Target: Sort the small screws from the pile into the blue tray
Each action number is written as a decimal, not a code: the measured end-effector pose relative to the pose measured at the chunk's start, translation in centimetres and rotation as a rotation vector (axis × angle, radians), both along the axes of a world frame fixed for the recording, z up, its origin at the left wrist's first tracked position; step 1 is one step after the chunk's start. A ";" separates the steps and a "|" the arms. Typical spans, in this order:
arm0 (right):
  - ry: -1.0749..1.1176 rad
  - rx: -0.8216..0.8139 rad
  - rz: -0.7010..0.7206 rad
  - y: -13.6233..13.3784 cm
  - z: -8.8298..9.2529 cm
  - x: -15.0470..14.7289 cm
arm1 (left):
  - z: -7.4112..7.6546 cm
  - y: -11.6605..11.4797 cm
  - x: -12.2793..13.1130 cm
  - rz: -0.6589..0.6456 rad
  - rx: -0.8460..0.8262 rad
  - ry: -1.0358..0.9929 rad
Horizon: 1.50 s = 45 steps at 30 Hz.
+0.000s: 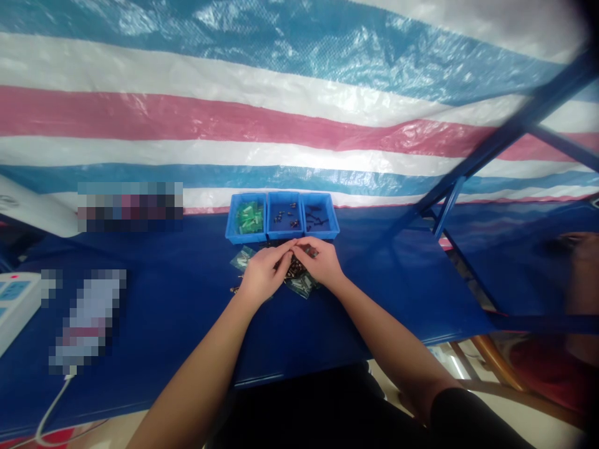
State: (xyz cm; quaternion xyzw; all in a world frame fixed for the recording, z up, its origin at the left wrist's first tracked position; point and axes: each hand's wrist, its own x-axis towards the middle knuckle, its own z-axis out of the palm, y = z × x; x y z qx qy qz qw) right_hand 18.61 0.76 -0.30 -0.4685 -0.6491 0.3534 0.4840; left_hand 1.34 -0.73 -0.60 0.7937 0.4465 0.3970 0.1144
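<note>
My left hand [262,273] and my right hand [321,262] meet fingertip to fingertip above the blue table [154,312], both pinched closed on a small part too tiny to name. Beneath them lies a heap of small dark parts [294,268] and clear plastic bags [302,285]. Another small bag [242,257] lies just left of my left hand. Right behind the hands stand three blue bins in a row: the left bin [246,218] holds green pieces, the middle bin [284,216] small dark pieces, the right bin [319,216] black pieces.
A striped tarp [281,112] hangs behind the table. A white power strip [14,302] with a cable lies at the left edge. A blue metal frame [496,140] slants across the right. Another person's hand [578,246] shows at the far right.
</note>
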 end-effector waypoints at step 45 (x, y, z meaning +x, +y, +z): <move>0.198 -0.146 0.048 0.6 -0.5 0.3 | -0.1 0.2 -0.2 0.201 0.004 0.009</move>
